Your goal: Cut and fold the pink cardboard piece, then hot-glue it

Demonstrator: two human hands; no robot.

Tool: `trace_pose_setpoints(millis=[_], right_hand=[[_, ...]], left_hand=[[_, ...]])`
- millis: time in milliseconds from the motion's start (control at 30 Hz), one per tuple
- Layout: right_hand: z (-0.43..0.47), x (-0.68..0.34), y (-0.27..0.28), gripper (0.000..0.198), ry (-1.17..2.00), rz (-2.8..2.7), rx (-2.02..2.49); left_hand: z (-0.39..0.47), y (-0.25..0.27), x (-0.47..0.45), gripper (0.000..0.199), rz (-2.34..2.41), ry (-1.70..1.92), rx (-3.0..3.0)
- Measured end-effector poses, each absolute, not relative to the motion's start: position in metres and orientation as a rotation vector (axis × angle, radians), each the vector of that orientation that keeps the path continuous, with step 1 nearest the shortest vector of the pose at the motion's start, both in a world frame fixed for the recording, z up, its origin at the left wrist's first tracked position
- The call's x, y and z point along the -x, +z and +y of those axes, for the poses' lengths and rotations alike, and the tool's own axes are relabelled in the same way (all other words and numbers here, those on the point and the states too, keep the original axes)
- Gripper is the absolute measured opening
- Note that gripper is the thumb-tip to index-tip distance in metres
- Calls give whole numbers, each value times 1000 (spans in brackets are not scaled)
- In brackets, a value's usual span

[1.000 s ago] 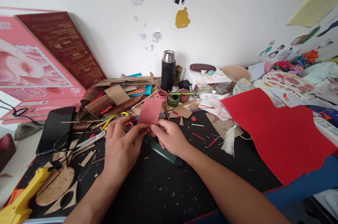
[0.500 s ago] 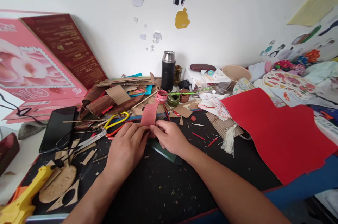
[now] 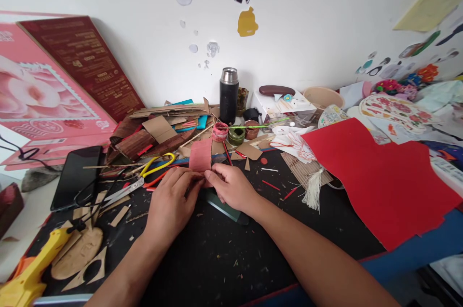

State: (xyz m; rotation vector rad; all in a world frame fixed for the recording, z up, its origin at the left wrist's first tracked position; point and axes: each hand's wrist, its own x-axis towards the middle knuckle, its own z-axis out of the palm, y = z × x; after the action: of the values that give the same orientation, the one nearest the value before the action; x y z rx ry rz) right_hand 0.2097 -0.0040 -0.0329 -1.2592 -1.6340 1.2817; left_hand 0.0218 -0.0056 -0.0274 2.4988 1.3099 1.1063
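Both hands meet at a pinkish-red strip of card [image 3: 200, 153] over the middle of the black work surface [image 3: 217, 268]. My left hand [image 3: 173, 201] pinches its lower left edge. My right hand [image 3: 231, 184] grips the lower right side with the thumb on top. The upper part of the strip stands up and bends beyond the fingers; its lower end is mostly hidden by them. Below the hands lies a dark green flat strip [image 3: 227, 211], partly covered by my right hand. Yellow-handled scissors [image 3: 139, 182] lie just left of my left hand.
Cardboard scraps [image 3: 159, 131] are heaped at the back left beside a black flask [image 3: 229, 100]. Small paint jars [image 3: 237, 135] stand in front of it. A phone [image 3: 77, 177] and yellow glue gun [image 3: 47, 259] lie left, a large red sheet [image 3: 383, 186] right.
The standing part of the pinkish-red strip has turned a little and leans more to the left. Both hands keep their hold. The whole view has shifted slightly.
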Motion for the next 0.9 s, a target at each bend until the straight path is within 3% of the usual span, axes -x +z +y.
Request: trace_pose_setpoints(millis=[233, 533, 900], right_hand=[[-5, -209, -33, 32, 1301, -1600, 1237], [-4, -210, -35, 33, 1314, -1528, 1205], [-3, -211, -35, 33, 1325, -1501, 1156]], left_hand=[[-1, -29, -14, 16, 1398, 1106, -2498], [6, -37, 0, 38, 1548, 997, -2367], [0, -31, -16, 51, 1372, 1160, -1593]])
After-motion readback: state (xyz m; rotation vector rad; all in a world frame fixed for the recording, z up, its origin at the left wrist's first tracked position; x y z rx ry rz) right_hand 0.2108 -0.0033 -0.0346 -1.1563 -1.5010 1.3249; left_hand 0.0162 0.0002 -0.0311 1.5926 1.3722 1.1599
